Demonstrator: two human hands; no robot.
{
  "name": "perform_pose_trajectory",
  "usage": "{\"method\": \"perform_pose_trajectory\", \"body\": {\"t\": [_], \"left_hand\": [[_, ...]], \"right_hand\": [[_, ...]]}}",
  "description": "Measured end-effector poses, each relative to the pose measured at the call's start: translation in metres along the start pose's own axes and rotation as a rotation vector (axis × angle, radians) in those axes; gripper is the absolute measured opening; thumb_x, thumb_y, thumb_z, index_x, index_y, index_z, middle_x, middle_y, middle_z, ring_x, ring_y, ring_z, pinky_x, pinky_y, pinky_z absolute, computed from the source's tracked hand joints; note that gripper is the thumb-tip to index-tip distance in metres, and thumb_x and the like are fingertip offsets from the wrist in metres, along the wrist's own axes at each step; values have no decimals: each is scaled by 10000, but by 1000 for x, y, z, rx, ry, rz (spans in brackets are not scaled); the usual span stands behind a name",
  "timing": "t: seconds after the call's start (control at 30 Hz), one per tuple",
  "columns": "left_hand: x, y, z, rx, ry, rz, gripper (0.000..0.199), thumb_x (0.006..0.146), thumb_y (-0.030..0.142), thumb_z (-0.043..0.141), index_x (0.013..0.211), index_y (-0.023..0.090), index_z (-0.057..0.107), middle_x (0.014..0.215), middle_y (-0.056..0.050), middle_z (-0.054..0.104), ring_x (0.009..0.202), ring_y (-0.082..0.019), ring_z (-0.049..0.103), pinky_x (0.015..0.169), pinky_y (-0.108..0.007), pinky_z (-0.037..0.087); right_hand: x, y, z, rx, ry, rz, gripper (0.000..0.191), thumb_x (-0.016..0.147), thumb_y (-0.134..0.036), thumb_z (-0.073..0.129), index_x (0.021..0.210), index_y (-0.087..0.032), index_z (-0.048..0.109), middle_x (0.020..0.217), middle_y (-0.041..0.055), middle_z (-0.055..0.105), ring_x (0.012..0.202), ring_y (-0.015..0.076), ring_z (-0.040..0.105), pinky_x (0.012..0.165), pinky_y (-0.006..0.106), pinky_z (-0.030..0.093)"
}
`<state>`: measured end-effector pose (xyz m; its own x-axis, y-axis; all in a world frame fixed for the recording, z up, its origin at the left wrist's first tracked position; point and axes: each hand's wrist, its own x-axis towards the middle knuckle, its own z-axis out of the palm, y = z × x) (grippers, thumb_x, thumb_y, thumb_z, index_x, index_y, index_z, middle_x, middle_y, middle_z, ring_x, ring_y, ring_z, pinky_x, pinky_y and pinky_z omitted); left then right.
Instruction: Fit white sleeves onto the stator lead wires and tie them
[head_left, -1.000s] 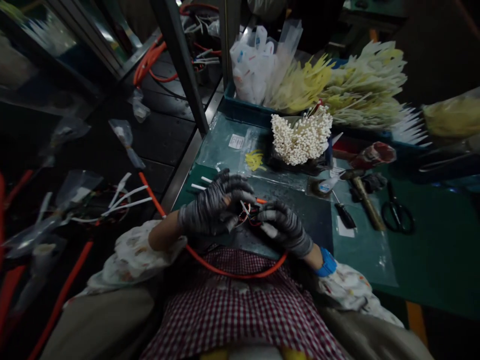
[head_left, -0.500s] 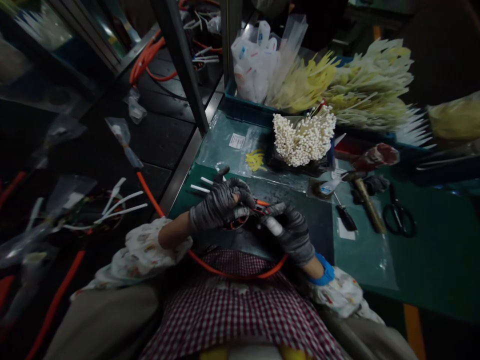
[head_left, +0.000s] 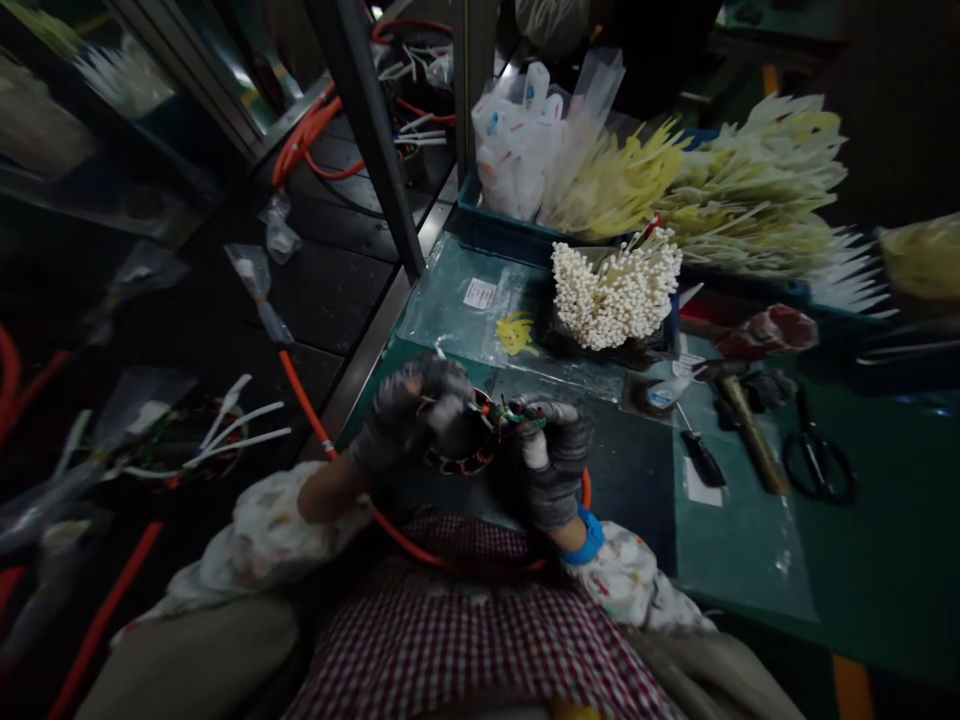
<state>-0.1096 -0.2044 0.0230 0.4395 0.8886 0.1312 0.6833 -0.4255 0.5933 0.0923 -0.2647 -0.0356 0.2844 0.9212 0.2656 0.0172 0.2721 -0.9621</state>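
Both hands wear grey striped gloves and are close together at the near edge of the bench. My left hand (head_left: 416,405) is smeared by motion, its fingers curled at the upper left of a dark ring-shaped part with copper-coloured windings (head_left: 461,462); what they pinch is not clear. My right hand (head_left: 555,460), with a white-wrapped finger, closes around thin coloured wires (head_left: 510,412) at the ring's right side. An orange cable (head_left: 409,540) loops below both hands, in front of the checked apron.
White-tipped thin sticks (head_left: 615,290) fill a dark box. Behind it, a blue bin (head_left: 499,228) holds bags and yellow sleeves. A screwdriver (head_left: 701,455), hammer (head_left: 750,430) and scissors (head_left: 817,455) lie right. A metal post (head_left: 375,150) and cabled parts (head_left: 232,420) are left.
My left hand has lifted and shifted left, and the white tubes beside it no longer show. My right hand has turned more upright and moved slightly left. Coloured wires and the ring now show between them.
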Motion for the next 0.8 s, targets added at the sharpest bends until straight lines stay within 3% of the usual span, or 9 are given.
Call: {"method": "perform_pose_trajectory", "body": {"t": [0.03, 0.13, 0.23, 0.33, 0.47, 0.67, 0.8], "left_hand": [[20, -4, -9, 45, -15, -60, 476, 1144, 389, 355, 1182, 217, 798, 1250, -124, 819, 1207, -312, 767, 1159, -532, 616], [87, -9, -20, 146, -222, -99, 342, 1026, 364, 695, 1304, 209, 820, 1339, -101, 815, 1280, -307, 749, 1187, -440, 598], [145, 0, -6, 297, -402, -137, 314, 978, 347, 788, 1248, 211, 871, 1347, -109, 812, 1300, -344, 739, 1222, -450, 562], [180, 13, 21, 426, -497, -175, 395, 935, 428, 839, 1197, 136, 887, 1345, -186, 796, 1299, -407, 735, 1182, -468, 576], [193, 21, 43, 534, -551, -232, 523, 902, 422, 857, 1296, 78, 844, 1343, -253, 792, 1295, -446, 740, 1147, -513, 601], [187, 15, 34, 556, -599, -290, 411, 928, 361, 779, 1256, 129, 867, 1176, -186, 849, 1145, -366, 807, 1014, -420, 658], [186, 13, 33, 551, -577, -279, 479, 939, 464, 807, 1262, 116, 865, 1268, -218, 825, 1225, -403, 779, 1100, -474, 631]], "right_hand": [[0, 3, 1, 40, -55, 55, 204, 1114, -504, 692, 1123, -308, 640, 1081, 30, 798, 1005, 223, 798, 932, 419, 698], [-2, 11, -2, 135, -251, 164, 248, 1100, -543, 703, 1109, -297, 673, 1074, 28, 818, 980, 215, 804, 911, 384, 707], [-5, 15, -6, 127, -326, 164, 200, 1079, -495, 744, 1108, -300, 712, 1055, 16, 826, 963, 210, 800, 911, 366, 704], [-7, 16, -8, 82, -341, 154, 159, 1078, -451, 736, 1132, -302, 723, 1071, 24, 826, 990, 220, 796, 953, 381, 700], [-10, 14, -6, 98, -337, 136, 130, 1102, -423, 695, 1154, -307, 719, 1078, 21, 832, 982, 216, 803, 921, 364, 706], [-13, 14, -6, 77, -332, 90, 144, 1087, -372, 701, 1212, -304, 720, 1140, 40, 849, 1038, 232, 822, 984, 407, 713], [-14, 17, -7, 71, -366, 19, 158, 1081, -347, 691, 1234, -309, 701, 1165, 41, 847, 1075, 236, 827, 1034, 430, 707]]}}
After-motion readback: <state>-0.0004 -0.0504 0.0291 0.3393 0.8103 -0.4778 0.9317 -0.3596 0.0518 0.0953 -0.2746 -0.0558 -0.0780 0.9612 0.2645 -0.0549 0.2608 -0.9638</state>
